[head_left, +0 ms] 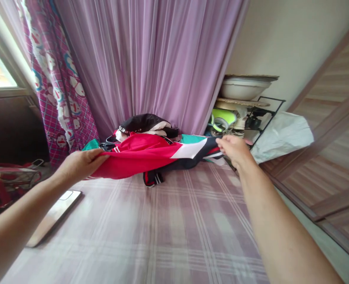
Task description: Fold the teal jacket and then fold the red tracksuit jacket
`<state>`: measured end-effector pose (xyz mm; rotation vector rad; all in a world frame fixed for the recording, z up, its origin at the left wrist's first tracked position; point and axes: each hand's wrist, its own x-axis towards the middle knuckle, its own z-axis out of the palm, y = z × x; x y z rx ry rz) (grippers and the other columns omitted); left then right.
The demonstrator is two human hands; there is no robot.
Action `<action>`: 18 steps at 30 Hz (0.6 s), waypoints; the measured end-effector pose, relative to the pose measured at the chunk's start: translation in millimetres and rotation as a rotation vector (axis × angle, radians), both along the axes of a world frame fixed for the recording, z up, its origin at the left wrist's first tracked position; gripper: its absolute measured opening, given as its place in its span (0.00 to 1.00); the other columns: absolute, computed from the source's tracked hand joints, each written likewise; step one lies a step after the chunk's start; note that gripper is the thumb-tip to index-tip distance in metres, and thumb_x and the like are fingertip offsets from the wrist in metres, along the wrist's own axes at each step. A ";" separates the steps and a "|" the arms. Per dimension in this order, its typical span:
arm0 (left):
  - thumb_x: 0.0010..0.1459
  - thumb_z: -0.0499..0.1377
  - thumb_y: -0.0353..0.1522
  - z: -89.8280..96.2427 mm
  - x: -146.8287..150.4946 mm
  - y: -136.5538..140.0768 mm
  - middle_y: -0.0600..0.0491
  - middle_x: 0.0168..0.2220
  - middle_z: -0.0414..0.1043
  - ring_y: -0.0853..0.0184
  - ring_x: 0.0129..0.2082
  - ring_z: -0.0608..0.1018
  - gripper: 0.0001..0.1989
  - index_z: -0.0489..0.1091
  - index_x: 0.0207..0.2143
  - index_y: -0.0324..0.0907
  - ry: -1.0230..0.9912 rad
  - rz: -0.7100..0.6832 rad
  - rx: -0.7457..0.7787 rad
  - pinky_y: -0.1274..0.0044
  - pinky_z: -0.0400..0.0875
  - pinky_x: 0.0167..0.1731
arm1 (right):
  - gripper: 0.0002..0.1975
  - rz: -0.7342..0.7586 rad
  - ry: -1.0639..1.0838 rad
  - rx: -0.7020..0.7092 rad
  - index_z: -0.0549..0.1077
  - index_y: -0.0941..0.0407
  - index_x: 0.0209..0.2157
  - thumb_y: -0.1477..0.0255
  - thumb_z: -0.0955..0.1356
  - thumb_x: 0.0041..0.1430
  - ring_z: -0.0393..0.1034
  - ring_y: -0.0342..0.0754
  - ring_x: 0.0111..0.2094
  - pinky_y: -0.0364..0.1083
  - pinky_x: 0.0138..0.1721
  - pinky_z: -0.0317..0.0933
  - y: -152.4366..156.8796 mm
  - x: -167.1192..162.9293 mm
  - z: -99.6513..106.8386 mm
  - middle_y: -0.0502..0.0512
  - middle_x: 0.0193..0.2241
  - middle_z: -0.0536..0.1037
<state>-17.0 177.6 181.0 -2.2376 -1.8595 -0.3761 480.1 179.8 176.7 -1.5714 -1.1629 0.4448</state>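
Note:
A red, white and black jacket (141, 159) is stretched sideways between my hands above the far end of the checked bedsheet (162, 236). At its red end, my left hand (85, 159) is closed on the cloth. My right hand (232, 148) pinches the dark end, past the white band. A black cuff with red and white stripes (153, 178) hangs below the middle. Behind the jacket lies a heap of clothes, with a black garment with white lettering (146, 123) on top and green cloth (192, 139) showing at the side.
A phone-like flat device (56, 217) lies on the sheet beneath my left forearm. Purple curtains (151, 59) hang behind the clothes. At right stand a rack with basins (245, 88), a white plastic bag (284, 136) and a wooden wardrobe (325, 138).

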 end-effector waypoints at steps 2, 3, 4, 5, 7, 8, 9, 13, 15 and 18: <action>0.63 0.42 0.53 22.0 10.1 3.2 0.52 0.28 0.76 0.65 0.27 0.75 0.28 0.74 0.37 0.46 0.051 0.082 0.050 0.77 0.62 0.29 | 0.08 -0.008 -0.038 0.081 0.74 0.57 0.35 0.70 0.67 0.53 0.73 0.44 0.25 0.41 0.26 0.64 19.2 -13.3 18.8 0.54 0.28 0.80; 0.63 0.41 0.54 26.9 16.0 5.8 0.51 0.30 0.77 0.64 0.28 0.75 0.30 0.74 0.38 0.46 0.074 0.132 0.058 0.76 0.62 0.30 | 0.12 -0.001 -0.081 0.078 0.74 0.58 0.40 0.71 0.66 0.53 0.75 0.46 0.31 0.42 0.31 0.66 27.0 -24.1 21.7 0.57 0.34 0.81; 0.64 0.39 0.54 27.8 21.6 9.2 0.50 0.33 0.77 0.63 0.30 0.76 0.30 0.73 0.40 0.45 0.094 0.181 0.044 0.75 0.63 0.31 | 0.16 0.012 -0.148 0.050 0.73 0.58 0.45 0.73 0.66 0.53 0.76 0.46 0.36 0.43 0.37 0.67 32.0 -36.2 20.2 0.58 0.39 0.82; 0.65 0.39 0.53 25.0 26.3 13.2 0.48 0.36 0.78 0.62 0.32 0.76 0.31 0.73 0.42 0.44 0.112 0.217 0.009 0.74 0.64 0.32 | 0.18 0.029 -0.234 0.001 0.73 0.58 0.48 0.74 0.66 0.53 0.76 0.47 0.41 0.44 0.41 0.67 33.4 -48.5 15.0 0.59 0.44 0.81; 0.66 0.39 0.50 11.1 31.2 21.6 0.45 0.40 0.78 0.60 0.35 0.77 0.28 0.71 0.45 0.43 0.138 0.236 -0.092 0.73 0.65 0.33 | 0.16 0.060 -0.445 -0.126 0.75 0.56 0.46 0.73 0.65 0.56 0.75 0.49 0.45 0.45 0.45 0.65 24.1 -71.2 -4.6 0.59 0.46 0.81; 0.67 0.40 0.48 1.6 31.4 25.3 0.44 0.42 0.78 0.59 0.36 0.78 0.27 0.71 0.45 0.43 0.145 0.226 -0.136 0.72 0.66 0.34 | 0.13 0.080 -0.546 -0.189 0.77 0.54 0.42 0.71 0.64 0.58 0.75 0.50 0.44 0.45 0.44 0.64 13.8 -81.2 -17.5 0.57 0.44 0.81; 0.67 0.40 0.47 -8.2 30.4 28.3 0.44 0.43 0.77 0.59 0.38 0.78 0.25 0.71 0.45 0.43 0.148 0.210 -0.168 0.72 0.66 0.34 | 0.12 0.103 -0.637 -0.246 0.78 0.53 0.38 0.68 0.63 0.60 0.75 0.51 0.43 0.45 0.43 0.64 0.9 -90.7 -31.6 0.56 0.41 0.82; 0.66 0.40 0.49 -38.0 21.1 31.2 0.42 0.42 0.77 0.57 0.40 0.78 0.27 0.71 0.45 0.41 0.106 0.163 -0.193 0.71 0.68 0.36 | 0.17 0.260 -0.764 -0.394 0.80 0.50 0.32 0.55 0.65 0.61 0.76 0.51 0.39 0.45 0.37 0.61 -52.5 -132.3 -88.8 0.53 0.33 0.83; 0.66 0.39 0.50 -45.1 16.8 29.2 0.41 0.43 0.77 0.55 0.42 0.78 0.30 0.71 0.47 0.41 0.065 0.147 -0.195 0.69 0.68 0.38 | 0.21 0.307 -0.761 -0.420 0.80 0.50 0.35 0.49 0.65 0.59 0.77 0.52 0.40 0.45 0.37 0.61 -65.9 -157.8 -112.0 0.54 0.34 0.83; 0.61 0.47 0.53 -53.6 9.0 27.7 0.41 0.43 0.76 0.53 0.42 0.78 0.29 0.71 0.48 0.40 -0.025 0.076 -0.188 0.68 0.69 0.41 | 0.24 0.360 -0.784 -0.456 0.79 0.52 0.38 0.47 0.66 0.57 0.76 0.55 0.42 0.46 0.37 0.61 -65.8 -191.4 -132.5 0.58 0.37 0.83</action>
